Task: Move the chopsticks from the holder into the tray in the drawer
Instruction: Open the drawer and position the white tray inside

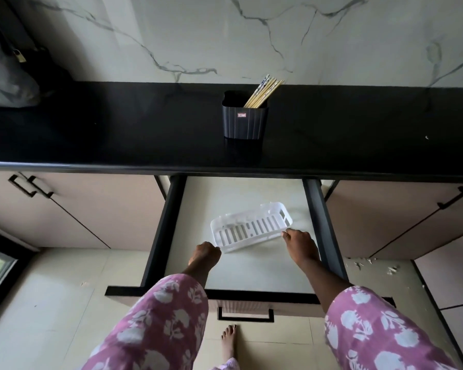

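Observation:
A black ribbed holder (245, 121) stands on the black counter (118, 134), with several wooden chopsticks (263, 92) leaning to the right out of it. Below, the drawer (251, 273) is pulled out. A white slotted plastic tray (251, 228) lies in it at a slant. My left hand (205, 253) grips the tray's near left corner. My right hand (300, 245) holds the tray's right end with its fingertips. Both hands are down in the drawer, far from the holder.
Closed cabinet doors with black handles (31, 186) flank the drawer on both sides. A grey bag (8, 76) sits on the counter's far left. A bare foot (229, 340) stands on the tiled floor by the drawer front. Debris lies on the floor at right (372, 265).

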The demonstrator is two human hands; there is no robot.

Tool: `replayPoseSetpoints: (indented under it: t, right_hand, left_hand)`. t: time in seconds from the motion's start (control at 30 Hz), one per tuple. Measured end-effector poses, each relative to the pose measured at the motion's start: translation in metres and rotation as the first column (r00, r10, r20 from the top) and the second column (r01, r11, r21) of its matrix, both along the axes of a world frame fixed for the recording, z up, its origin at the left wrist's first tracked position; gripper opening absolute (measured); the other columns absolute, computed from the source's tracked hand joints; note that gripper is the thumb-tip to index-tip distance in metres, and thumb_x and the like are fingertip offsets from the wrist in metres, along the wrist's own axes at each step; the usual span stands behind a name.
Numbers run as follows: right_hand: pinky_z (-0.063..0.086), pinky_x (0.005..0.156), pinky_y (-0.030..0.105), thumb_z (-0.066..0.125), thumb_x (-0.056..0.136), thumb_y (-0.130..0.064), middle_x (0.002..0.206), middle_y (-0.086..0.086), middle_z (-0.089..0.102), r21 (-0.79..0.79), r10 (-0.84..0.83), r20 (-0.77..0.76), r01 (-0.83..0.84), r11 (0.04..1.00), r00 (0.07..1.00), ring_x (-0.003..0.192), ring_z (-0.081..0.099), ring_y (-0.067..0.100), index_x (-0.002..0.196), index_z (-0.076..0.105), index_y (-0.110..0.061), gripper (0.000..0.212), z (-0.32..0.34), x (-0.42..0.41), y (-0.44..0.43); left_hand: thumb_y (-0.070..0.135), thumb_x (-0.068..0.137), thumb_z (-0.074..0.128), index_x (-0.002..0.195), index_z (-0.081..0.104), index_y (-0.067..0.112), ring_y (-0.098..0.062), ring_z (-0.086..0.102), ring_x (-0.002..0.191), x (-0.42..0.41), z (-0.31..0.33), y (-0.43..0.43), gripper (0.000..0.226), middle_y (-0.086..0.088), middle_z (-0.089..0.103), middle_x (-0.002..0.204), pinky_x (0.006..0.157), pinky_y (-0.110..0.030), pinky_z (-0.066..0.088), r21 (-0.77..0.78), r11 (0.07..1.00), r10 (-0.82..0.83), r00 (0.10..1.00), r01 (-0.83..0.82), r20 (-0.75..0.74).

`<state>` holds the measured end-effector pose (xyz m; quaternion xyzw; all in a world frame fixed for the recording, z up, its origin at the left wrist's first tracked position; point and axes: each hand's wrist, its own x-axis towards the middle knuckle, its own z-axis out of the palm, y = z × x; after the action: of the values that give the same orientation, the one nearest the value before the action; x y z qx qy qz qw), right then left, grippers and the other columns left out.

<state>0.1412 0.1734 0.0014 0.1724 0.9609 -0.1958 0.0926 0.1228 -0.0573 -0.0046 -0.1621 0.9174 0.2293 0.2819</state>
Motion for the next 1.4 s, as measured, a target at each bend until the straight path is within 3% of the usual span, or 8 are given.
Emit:
replayPoseSetpoints:
  t: [0.27, 0.4, 0.5, 0.67, 0.77, 0.97, 1.2, 1.4]
  right_hand:
    - [0.043, 0.081, 0.037, 0.037, 0.100, -0.022, 0.123, 0.024, 0.057, -0.117, -0.233, 0.102, 0.244, 0.963, 0.967, 0.115, 0.051, 0.038, 0.112, 0.054, 0.005, 0.034, -0.020, -0.075, 0.014]
    - [0.042, 0.094, 0.041, 0.043, 0.099, -0.020, 0.131, 0.025, 0.051, -0.142, -0.264, 0.189, 0.293, 0.945, 0.946, 0.123, 0.047, 0.038, 0.122, 0.047, 0.008, 0.037, -0.032, -0.093, 0.010]
    - [0.046, 0.091, 0.039, 0.047, 0.095, -0.011, 0.124, 0.028, 0.056, -0.166, -0.341, 0.201, 0.375, 0.912, 0.918, 0.118, 0.052, 0.039, 0.119, 0.053, 0.008, 0.031, -0.041, -0.095, 0.007]
    - [0.049, 0.086, 0.039, 0.044, 0.092, 0.000, 0.116, 0.029, 0.060, -0.168, -0.493, 0.144, 0.513, 0.842, 0.858, 0.110, 0.056, 0.042, 0.109, 0.061, 0.007, 0.025, -0.042, -0.080, 0.003]
    - [0.049, 0.082, 0.039, 0.042, 0.090, 0.004, 0.113, 0.030, 0.061, -0.187, -0.544, 0.110, 0.555, 0.811, 0.832, 0.105, 0.058, 0.043, 0.104, 0.062, 0.008, 0.024, -0.042, -0.064, -0.001]
    - [0.048, 0.087, 0.044, 0.046, 0.090, 0.004, 0.111, 0.032, 0.061, -0.208, -0.566, 0.076, 0.568, 0.797, 0.821, 0.106, 0.057, 0.045, 0.104, 0.061, 0.011, 0.022, -0.039, -0.038, -0.011]
    - [0.050, 0.083, 0.042, 0.046, 0.089, 0.003, 0.108, 0.030, 0.062, -0.225, -0.569, 0.121, 0.581, 0.782, 0.814, 0.102, 0.059, 0.046, 0.100, 0.062, 0.010, 0.021, -0.037, -0.017, -0.016]
    - [0.051, 0.086, 0.042, 0.045, 0.089, 0.004, 0.113, 0.029, 0.059, -0.205, -0.566, 0.175, 0.592, 0.779, 0.806, 0.104, 0.059, 0.046, 0.103, 0.061, 0.010, 0.022, -0.037, -0.013, -0.017]
  left_hand:
    - [0.029, 0.098, 0.038, 0.129, 0.047, -0.003, -0.033, 0.053, 0.117, -0.043, -0.029, 0.015, 0.045, -0.019, 0.055, 0.128, 0.090, -0.032, 0.043, 0.153, 0.974, 0.141, 0.978, -0.165, 0.153]
    - [0.016, 0.095, 0.041, 0.124, 0.048, -0.001, -0.034, 0.055, 0.110, -0.048, -0.044, 0.016, 0.035, -0.019, 0.057, 0.123, 0.073, -0.028, 0.037, 0.152, 0.970, 0.171, 0.979, -0.188, 0.114]
    - [0.001, 0.089, 0.035, 0.117, 0.051, -0.002, -0.036, 0.056, 0.105, -0.049, -0.049, 0.015, 0.032, -0.021, 0.057, 0.117, 0.071, -0.031, 0.040, 0.165, 0.956, 0.234, 0.970, -0.242, 0.068]
    - [-0.002, 0.088, 0.029, 0.096, 0.051, 0.001, -0.033, 0.053, 0.082, -0.050, -0.051, 0.009, 0.023, -0.019, 0.055, 0.096, 0.060, -0.029, 0.039, 0.191, 0.953, 0.240, 0.971, -0.237, 0.003]
    - [-0.002, 0.090, 0.028, 0.101, 0.053, 0.000, -0.028, 0.047, 0.077, -0.050, -0.044, 0.007, 0.027, -0.016, 0.051, 0.093, 0.054, -0.027, 0.034, 0.189, 0.959, 0.222, 0.974, -0.210, -0.048]
    - [-0.007, 0.087, 0.027, 0.109, 0.054, -0.003, -0.032, 0.050, 0.080, -0.044, -0.042, 0.001, 0.035, -0.022, 0.058, 0.100, 0.061, -0.030, 0.038, 0.209, 0.955, 0.233, 0.969, -0.212, -0.081]
    - [-0.008, 0.085, 0.027, 0.069, 0.042, 0.012, -0.030, 0.047, 0.078, -0.027, -0.048, -0.008, 0.030, -0.006, 0.044, 0.070, 0.061, -0.030, 0.036, 0.207, 0.956, 0.230, 0.969, -0.208, -0.088]
    - [-0.002, 0.090, 0.032, 0.083, 0.051, 0.008, -0.028, 0.047, 0.077, -0.029, -0.050, -0.012, 0.022, -0.017, 0.054, 0.088, 0.061, -0.029, 0.034, 0.229, 0.955, 0.211, 0.974, -0.189, -0.079]
